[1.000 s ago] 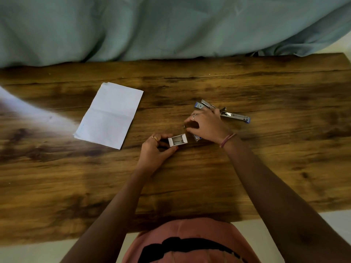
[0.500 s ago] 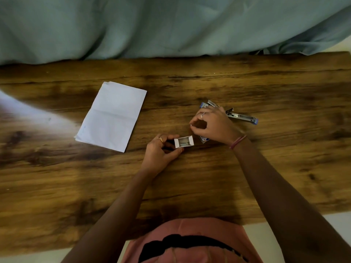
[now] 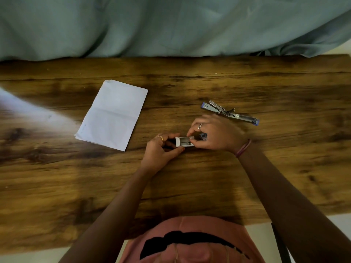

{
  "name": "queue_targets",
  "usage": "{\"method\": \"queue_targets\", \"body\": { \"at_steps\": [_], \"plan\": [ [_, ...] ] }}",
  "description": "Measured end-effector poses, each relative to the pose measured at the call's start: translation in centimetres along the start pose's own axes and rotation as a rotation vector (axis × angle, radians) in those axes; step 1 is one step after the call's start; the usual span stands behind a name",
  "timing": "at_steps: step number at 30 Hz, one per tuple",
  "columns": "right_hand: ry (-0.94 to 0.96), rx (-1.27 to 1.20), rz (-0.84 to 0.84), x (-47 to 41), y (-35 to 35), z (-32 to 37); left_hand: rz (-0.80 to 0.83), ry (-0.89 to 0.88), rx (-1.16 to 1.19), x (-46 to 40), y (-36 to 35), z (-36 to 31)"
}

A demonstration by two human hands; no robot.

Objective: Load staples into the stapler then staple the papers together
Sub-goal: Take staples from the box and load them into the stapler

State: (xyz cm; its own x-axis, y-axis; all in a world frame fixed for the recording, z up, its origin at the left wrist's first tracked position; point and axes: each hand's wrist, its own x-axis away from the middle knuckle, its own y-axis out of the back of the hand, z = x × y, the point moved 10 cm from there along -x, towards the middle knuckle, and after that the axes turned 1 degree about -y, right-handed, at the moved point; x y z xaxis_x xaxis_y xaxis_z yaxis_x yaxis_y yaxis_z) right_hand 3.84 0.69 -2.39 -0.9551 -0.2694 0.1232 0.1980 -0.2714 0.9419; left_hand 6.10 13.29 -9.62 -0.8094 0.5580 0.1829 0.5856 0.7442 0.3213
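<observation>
A small white staple box tray (image 3: pixel 183 142) lies open near the middle of the wooden table (image 3: pixel 190 186). My left hand (image 3: pixel 161 151) holds the tray's left end between thumb and fingers. My right hand (image 3: pixel 214 134) pinches at the tray's right end, where staples show only faintly; the box's blue sleeve (image 3: pixel 203 136) sits under its fingers. The metal stapler (image 3: pixel 228 112), swung open flat with blue ends, lies just beyond my right hand, untouched. A stack of white papers (image 3: pixel 114 114) rests to the left.
A grey-green cloth (image 3: pixel 171 25) covers the area behind the table's far edge. A bright patch of light falls on the table's left side. My pink shirt shows at the near edge.
My right hand came off the stapler and moved toward me onto the staple box tray. The stapler now lies fully in view. My left hand kept hold of the tray.
</observation>
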Motion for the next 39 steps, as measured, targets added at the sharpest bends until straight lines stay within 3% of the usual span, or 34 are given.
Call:
{"method": "queue_targets", "body": {
  "at_steps": [7, 14, 21, 29, 33, 39],
  "plan": [
    [-0.007, 0.010, 0.042, -0.2, -0.4, -0.1, 0.006, 0.024, 0.028, 0.0, 0.0, 0.1],
    [-0.049, -0.087, -0.073, 0.5, 1.1, -0.3, 0.004, 0.039, 0.055, -0.1, 0.1, 0.1],
    [-0.031, 0.085, 0.030, -0.9, -0.9, 1.5, 0.001, 0.022, 0.069, 0.0, -0.1, 0.2],
    [-0.026, 0.109, 0.089, -2.0, -1.4, 1.9, 0.007, 0.005, 0.041, -0.1, 0.0, 0.0],
    [-0.004, 0.058, 0.095, -1.8, -1.6, 2.2, 0.016, 0.006, 0.037, 0.0, -0.1, -0.1],
    [-0.068, -0.151, -0.031, -1.0, -0.2, 0.8, 0.003, 0.022, 0.053, 0.0, 0.1, 0.0]
  ]
}}
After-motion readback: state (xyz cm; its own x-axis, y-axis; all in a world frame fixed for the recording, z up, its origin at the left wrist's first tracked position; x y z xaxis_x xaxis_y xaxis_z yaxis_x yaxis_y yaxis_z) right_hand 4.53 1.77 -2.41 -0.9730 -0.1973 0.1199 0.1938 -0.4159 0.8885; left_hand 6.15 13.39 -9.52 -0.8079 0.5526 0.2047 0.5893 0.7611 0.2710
